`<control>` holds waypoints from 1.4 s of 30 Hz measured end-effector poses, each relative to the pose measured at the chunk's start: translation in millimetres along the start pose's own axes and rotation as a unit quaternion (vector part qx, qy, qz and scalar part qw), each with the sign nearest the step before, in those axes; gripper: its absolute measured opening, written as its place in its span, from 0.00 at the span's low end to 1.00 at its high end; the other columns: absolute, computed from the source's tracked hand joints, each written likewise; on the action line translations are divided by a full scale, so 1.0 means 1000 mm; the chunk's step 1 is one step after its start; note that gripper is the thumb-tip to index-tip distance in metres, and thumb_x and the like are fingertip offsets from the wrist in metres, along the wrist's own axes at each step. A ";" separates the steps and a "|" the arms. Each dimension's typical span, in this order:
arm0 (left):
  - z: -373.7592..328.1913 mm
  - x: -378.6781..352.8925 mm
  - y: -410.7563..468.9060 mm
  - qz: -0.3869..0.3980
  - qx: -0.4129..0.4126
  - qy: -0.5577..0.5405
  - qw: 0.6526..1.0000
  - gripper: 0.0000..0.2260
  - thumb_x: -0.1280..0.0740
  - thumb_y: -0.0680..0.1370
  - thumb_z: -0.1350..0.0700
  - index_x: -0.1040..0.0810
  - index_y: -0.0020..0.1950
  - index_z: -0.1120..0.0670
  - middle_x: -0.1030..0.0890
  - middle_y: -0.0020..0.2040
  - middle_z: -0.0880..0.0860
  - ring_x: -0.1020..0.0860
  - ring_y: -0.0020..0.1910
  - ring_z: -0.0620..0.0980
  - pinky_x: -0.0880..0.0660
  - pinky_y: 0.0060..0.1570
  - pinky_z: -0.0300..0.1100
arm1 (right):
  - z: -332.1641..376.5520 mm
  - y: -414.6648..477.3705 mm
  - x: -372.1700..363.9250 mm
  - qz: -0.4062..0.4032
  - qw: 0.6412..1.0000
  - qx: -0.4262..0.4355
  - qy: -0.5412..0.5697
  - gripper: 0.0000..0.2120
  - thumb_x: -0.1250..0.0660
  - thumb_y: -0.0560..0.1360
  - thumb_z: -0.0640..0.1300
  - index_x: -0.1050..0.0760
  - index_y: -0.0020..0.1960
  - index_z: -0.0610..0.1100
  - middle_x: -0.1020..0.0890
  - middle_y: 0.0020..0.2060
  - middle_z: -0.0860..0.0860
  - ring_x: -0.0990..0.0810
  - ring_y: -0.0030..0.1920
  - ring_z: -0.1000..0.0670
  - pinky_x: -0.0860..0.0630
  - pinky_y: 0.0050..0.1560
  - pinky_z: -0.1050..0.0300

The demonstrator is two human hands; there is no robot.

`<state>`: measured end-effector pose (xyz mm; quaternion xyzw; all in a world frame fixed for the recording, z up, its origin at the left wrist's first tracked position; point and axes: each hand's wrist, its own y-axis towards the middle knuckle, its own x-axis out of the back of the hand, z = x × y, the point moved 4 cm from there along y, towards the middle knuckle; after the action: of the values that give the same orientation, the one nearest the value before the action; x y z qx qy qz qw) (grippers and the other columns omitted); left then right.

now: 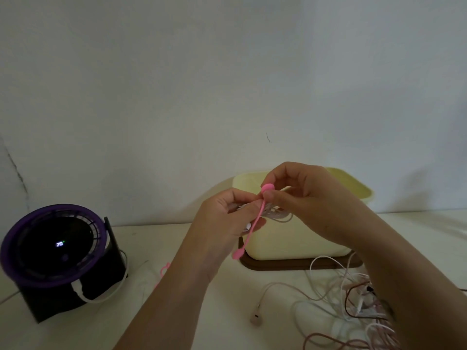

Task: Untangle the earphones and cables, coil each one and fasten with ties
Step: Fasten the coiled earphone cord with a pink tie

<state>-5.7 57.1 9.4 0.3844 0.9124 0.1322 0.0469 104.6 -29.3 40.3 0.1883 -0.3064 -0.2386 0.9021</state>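
My left hand (225,223) grips a small coil of white cable (279,214) held up in front of me. A pink silicone tie (254,224) hangs across the coil, its lower round end dangling free. My right hand (300,195) pinches the tie's upper round end against the coil. On the table at the lower right lies a tangle of white, pink and dark red cables (358,306), with an earbud (255,318) at its left edge. Another pink tie (164,270) lies on the table, partly hidden by my left forearm.
A cream box (298,246) stands on a dark tray (278,266) against the wall behind my hands. A black and purple desk fan (55,251) with a lit display and a plugged-in white cable stands at the left.
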 end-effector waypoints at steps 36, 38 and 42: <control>0.007 0.010 0.006 -0.018 0.000 -0.101 0.995 0.12 0.29 0.62 0.53 0.19 0.42 0.58 0.16 0.37 0.53 0.20 0.36 0.45 0.21 0.44 0.36 | -0.009 0.000 -0.006 -0.002 0.995 -0.033 0.091 0.05 0.25 0.67 0.40 0.19 0.41 0.42 0.15 0.35 0.47 0.18 0.36 0.51 0.20 0.44 0.55; 0.007 0.009 0.006 -0.018 -0.003 -0.111 0.994 0.13 0.30 0.62 0.53 0.19 0.43 0.58 0.16 0.38 0.53 0.19 0.37 0.44 0.21 0.44 0.36 | -0.007 -0.001 -0.005 -0.018 0.998 -0.024 0.063 0.04 0.25 0.67 0.41 0.19 0.40 0.43 0.15 0.35 0.48 0.18 0.36 0.50 0.21 0.44 0.52; 0.007 0.008 0.006 -0.024 -0.004 -0.117 0.993 0.13 0.30 0.64 0.53 0.19 0.44 0.58 0.16 0.38 0.52 0.19 0.38 0.43 0.21 0.45 0.36 | -0.001 -0.003 -0.007 -0.051 0.998 0.001 0.037 0.04 0.25 0.68 0.42 0.19 0.39 0.45 0.15 0.34 0.48 0.16 0.40 0.43 0.21 0.45 0.44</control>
<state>-6.1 68.6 4.7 0.3750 0.9092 0.0886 0.1581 100.0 -27.7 34.8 0.2129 -0.2633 -0.2771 0.8992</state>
